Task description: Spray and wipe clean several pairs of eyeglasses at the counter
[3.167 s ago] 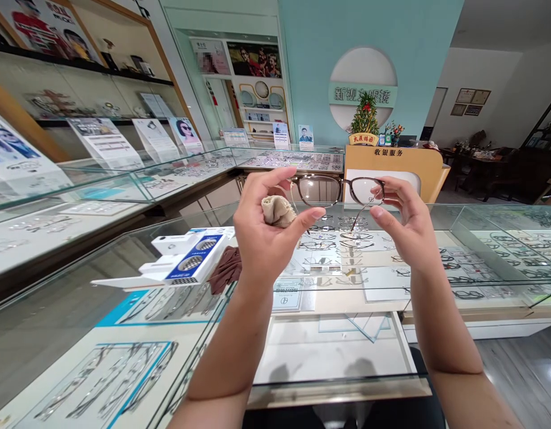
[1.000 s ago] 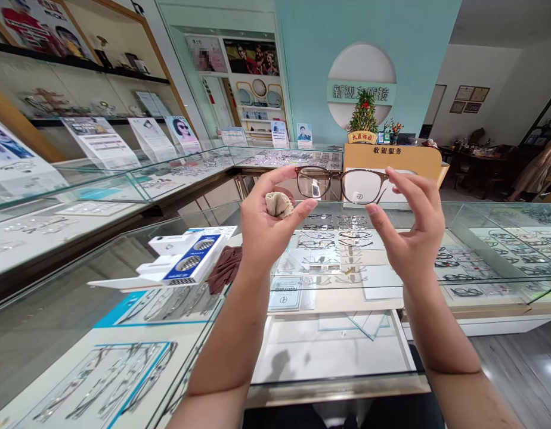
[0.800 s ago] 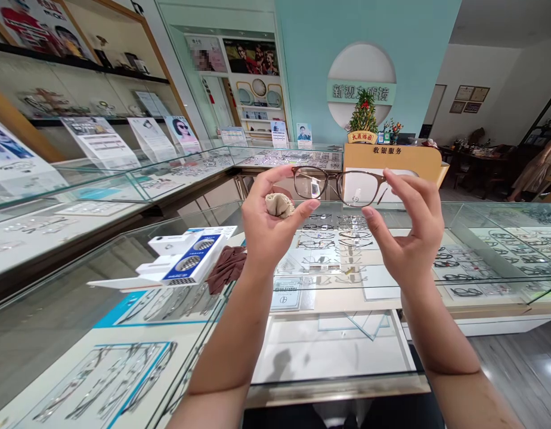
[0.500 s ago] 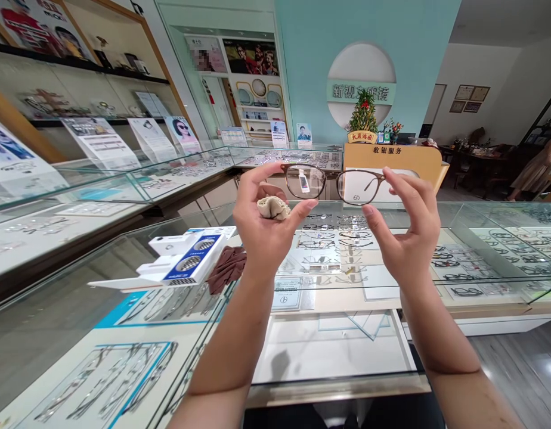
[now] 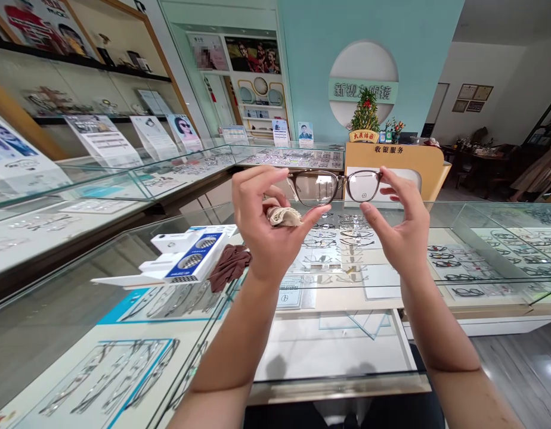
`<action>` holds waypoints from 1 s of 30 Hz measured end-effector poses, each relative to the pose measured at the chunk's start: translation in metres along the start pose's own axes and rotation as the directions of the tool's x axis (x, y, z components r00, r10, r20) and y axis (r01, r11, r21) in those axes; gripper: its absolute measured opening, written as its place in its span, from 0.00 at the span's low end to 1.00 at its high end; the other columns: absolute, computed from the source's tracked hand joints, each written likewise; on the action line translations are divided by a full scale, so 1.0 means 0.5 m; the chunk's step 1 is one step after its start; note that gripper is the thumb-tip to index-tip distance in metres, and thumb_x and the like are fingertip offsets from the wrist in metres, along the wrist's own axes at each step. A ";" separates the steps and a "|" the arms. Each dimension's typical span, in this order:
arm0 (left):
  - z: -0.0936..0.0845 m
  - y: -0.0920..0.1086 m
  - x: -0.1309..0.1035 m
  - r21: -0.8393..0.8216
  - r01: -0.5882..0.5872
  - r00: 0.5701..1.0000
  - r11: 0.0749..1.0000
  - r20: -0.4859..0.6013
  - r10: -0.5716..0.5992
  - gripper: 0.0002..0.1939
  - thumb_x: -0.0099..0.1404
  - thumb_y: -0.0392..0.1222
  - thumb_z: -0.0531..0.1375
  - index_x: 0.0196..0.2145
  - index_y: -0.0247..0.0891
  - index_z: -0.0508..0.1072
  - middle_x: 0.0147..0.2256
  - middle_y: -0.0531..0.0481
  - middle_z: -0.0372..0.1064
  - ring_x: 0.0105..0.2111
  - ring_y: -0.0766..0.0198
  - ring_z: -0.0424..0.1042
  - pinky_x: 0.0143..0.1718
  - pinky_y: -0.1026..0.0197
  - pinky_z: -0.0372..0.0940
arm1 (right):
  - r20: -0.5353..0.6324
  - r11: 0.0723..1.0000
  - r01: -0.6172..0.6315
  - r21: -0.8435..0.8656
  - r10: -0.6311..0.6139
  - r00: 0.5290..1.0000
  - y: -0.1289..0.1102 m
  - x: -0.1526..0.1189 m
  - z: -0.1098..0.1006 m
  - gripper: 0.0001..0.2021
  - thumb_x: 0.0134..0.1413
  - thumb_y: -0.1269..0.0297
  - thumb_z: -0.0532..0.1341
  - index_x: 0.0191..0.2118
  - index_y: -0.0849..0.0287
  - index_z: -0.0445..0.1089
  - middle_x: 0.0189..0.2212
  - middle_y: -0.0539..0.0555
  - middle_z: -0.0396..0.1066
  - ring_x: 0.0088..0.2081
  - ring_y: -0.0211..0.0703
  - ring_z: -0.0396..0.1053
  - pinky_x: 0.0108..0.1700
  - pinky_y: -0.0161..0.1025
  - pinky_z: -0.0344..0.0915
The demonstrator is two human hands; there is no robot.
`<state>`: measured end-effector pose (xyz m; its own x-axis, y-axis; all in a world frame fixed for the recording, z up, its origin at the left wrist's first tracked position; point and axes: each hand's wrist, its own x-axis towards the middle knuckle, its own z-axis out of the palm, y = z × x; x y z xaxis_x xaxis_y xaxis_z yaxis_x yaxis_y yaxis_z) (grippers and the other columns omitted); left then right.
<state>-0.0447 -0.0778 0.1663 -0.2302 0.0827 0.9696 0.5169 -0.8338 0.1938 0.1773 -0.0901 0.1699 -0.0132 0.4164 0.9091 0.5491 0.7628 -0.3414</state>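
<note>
A pair of dark-rimmed eyeglasses (image 5: 342, 177) is held up in front of me, between both hands and above the glass counter. My left hand (image 5: 267, 223) pinches its left end with thumb and fingers. Tucked in that same palm is a crumpled cream cloth (image 5: 282, 216). At the other end, my right hand (image 5: 403, 223) has thumb and fingertips on the right rim. The lenses are clear, and the counter shows through them.
Glass display cases (image 5: 503, 250) full of frames surround me. On the left counter lie an opened white-and-blue box (image 5: 195, 259) and a brown cloth (image 5: 231, 267). An opened white drawer (image 5: 333, 351) is below my hands. A cashier desk (image 5: 430, 164) stands ahead; part of a person (image 5: 537, 170) shows far right.
The eyeglasses have turned, so the left lens now looks larger and nearer and the right one narrower. My left hand has shifted slightly right, my right hand slightly left.
</note>
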 end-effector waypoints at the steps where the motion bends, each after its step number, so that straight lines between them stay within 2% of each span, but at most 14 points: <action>1: 0.000 0.001 0.000 0.000 -0.004 1.000 1.000 0.000 0.004 0.33 0.52 0.55 0.81 0.52 0.53 0.74 0.49 0.50 0.70 0.28 0.69 0.64 0.26 0.60 0.63 | 0.005 1.000 -0.006 0.011 0.006 1.000 0.000 0.000 0.001 0.26 0.67 0.53 0.66 0.69 0.39 0.68 0.62 0.54 0.76 0.56 0.54 0.76 0.59 0.59 0.75; 9: 0.001 -0.006 0.001 -0.016 0.036 0.999 0.999 -0.006 -0.036 0.32 0.53 0.59 0.80 0.51 0.52 0.74 0.46 0.51 0.71 0.30 0.65 0.66 0.31 0.56 0.68 | 0.014 0.994 -0.045 0.095 0.044 0.999 -0.009 0.000 0.004 0.22 0.66 0.53 0.68 0.64 0.43 0.72 0.58 0.54 0.78 0.54 0.52 0.77 0.59 0.55 0.75; 22: -0.003 -0.001 0.001 -0.044 0.147 0.989 0.988 0.029 -0.145 0.29 0.54 0.57 0.80 0.49 0.52 0.76 0.42 0.51 0.72 0.30 0.65 0.67 0.27 0.58 0.63 | 0.004 0.992 -0.094 0.089 0.094 0.996 -0.016 -0.003 0.004 0.20 0.65 0.52 0.68 0.59 0.46 0.73 0.52 0.54 0.78 0.51 0.50 0.77 0.57 0.54 0.74; 25: 0.000 -0.003 0.002 -0.073 0.175 0.984 0.982 0.046 -0.172 0.29 0.54 0.56 0.80 0.50 0.52 0.77 0.43 0.51 0.73 0.29 0.66 0.67 0.26 0.59 0.62 | -0.028 0.996 -0.057 0.068 0.059 0.998 -0.016 -0.003 0.005 0.20 0.65 0.52 0.68 0.60 0.46 0.72 0.52 0.54 0.78 0.51 0.50 0.76 0.56 0.54 0.74; 30: 0.004 -0.022 0.001 -0.162 0.275 0.957 0.948 0.140 -0.254 0.31 0.54 0.58 0.80 0.52 0.51 0.78 0.47 0.50 0.77 0.28 0.68 0.67 0.26 0.60 0.63 | -0.113 0.996 0.080 -0.025 -0.082 0.990 -0.019 -0.004 0.005 0.23 0.65 0.54 0.68 0.63 0.44 0.69 0.55 0.56 0.76 0.53 0.55 0.75 0.55 0.58 0.75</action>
<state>-0.0490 -0.0677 0.1649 -0.2362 0.3672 0.8997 0.2933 -0.8557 0.4263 0.1703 -0.0969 0.1705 0.0361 0.2935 0.9553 0.5671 0.7810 -0.2614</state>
